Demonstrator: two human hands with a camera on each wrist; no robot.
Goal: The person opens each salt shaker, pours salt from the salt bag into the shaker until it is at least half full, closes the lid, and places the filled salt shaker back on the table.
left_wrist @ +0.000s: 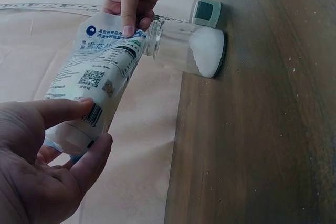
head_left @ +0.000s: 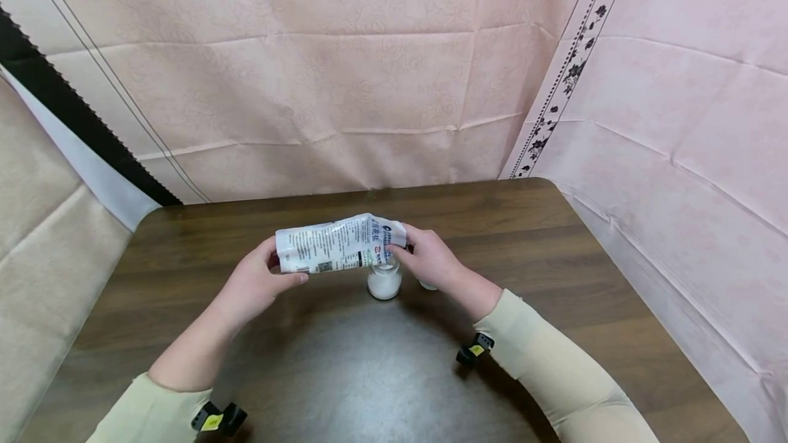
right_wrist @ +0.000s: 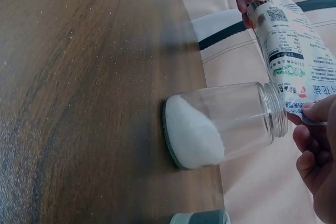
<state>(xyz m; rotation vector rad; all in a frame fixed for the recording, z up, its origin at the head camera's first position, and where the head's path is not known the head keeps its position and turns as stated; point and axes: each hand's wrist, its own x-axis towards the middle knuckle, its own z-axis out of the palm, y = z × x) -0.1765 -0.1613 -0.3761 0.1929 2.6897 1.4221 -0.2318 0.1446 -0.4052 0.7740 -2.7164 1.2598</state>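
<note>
A white printed salt bag [head_left: 332,246] lies nearly level above the table, held between both hands. My left hand [head_left: 249,287] grips its left end, thumb on the near side and fingers behind. At the other end, my right hand [head_left: 436,262] pinches the bag close to the mouth of a glass jar [right_wrist: 239,108]. The jar stands upright on the table, with white salt [right_wrist: 191,135] heaped unevenly in its lower part. The bag's end is at the jar's rim; whether salt is flowing cannot be seen. A green lid [left_wrist: 207,12] sits beside the jar.
The brown wooden table [head_left: 345,374] has scattered white grains on it, visible in both wrist views. Pale pink patterned cloth [head_left: 369,87] hangs behind the table's far edge and along its right side.
</note>
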